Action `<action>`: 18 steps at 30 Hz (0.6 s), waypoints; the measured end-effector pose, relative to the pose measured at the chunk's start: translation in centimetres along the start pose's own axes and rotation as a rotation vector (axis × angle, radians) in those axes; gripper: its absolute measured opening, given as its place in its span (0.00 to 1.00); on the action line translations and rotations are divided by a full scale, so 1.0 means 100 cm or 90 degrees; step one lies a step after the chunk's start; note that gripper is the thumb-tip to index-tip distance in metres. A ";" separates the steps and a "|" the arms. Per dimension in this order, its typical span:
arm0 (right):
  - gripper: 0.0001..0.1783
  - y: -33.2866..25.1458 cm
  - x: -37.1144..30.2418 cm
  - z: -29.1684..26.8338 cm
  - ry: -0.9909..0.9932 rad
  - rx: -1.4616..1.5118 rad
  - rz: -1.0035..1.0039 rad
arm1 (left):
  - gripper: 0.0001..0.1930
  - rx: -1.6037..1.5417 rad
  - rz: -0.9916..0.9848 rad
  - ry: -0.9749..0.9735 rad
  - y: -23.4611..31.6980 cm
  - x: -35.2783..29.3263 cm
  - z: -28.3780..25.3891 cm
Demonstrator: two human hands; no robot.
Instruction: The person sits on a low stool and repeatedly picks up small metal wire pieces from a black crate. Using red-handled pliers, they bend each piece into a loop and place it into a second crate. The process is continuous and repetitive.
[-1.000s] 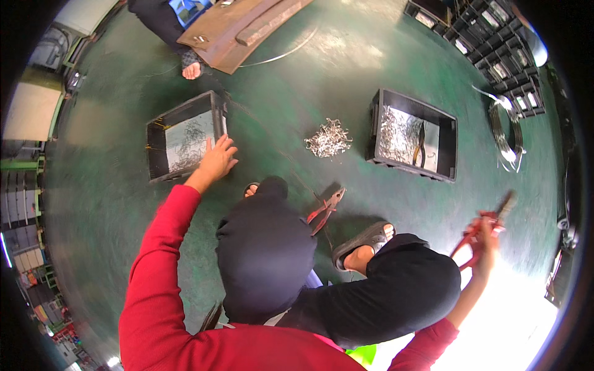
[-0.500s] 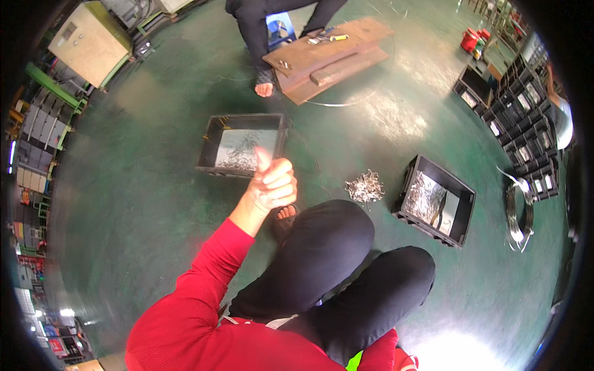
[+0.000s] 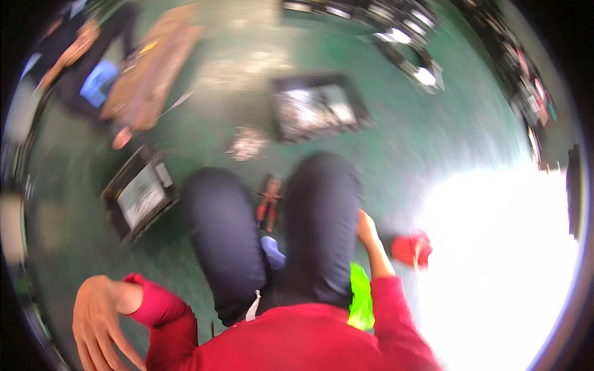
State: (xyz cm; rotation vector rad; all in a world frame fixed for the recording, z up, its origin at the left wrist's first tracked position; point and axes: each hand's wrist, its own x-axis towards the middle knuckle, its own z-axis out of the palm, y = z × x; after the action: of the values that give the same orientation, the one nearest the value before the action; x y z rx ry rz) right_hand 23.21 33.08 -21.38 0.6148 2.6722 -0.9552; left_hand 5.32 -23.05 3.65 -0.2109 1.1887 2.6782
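At the lower left my left hand hangs with its fingers stretched out and apart, holding nothing. My right hand is beside my right knee; its fingers are hidden behind the leg. On the floor between my knees lies a tool with red handles, like pliers but blurred. A small pile of shiny metal pieces lies just beyond. Farther off sits a black crate with metal pieces in it. Another black crate with a pale bottom stands to the left. A bright green thing is by my right hip.
A red container-like thing sits right of my right hand. At the upper left another person sits by a brown board with a yellow tool on it. A coil of wire and stacked dark crates are at the far right.
My view has swung to the right and the scene is blurred. My left hand, thumb raised over the floor before, is now low at the left with spread fingers. My right hand has come into view.
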 end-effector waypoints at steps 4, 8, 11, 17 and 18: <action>0.21 -0.023 -0.047 -0.050 -0.071 0.057 0.146 | 0.16 0.092 -0.069 0.068 -0.013 0.074 -0.036; 0.17 0.007 -0.099 -0.103 0.164 -0.001 0.232 | 0.14 0.224 -0.160 0.147 -0.057 0.104 -0.056; 0.06 0.057 -0.131 -0.129 0.542 -0.182 0.204 | 0.16 0.323 -0.206 0.175 -0.089 0.089 -0.055; 0.17 0.129 -0.088 -0.110 0.221 -0.466 0.342 | 0.22 0.607 -0.090 0.015 -0.104 0.020 -0.003; 0.19 0.133 -0.074 -0.100 0.187 -0.564 0.404 | 0.23 0.609 -0.046 0.003 -0.102 0.009 0.012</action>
State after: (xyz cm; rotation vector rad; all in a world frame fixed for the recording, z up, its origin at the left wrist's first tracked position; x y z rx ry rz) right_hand 35.07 46.62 -18.45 1.2799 2.4653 0.4934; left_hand 6.81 -15.38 -3.01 -0.0933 2.2133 1.7655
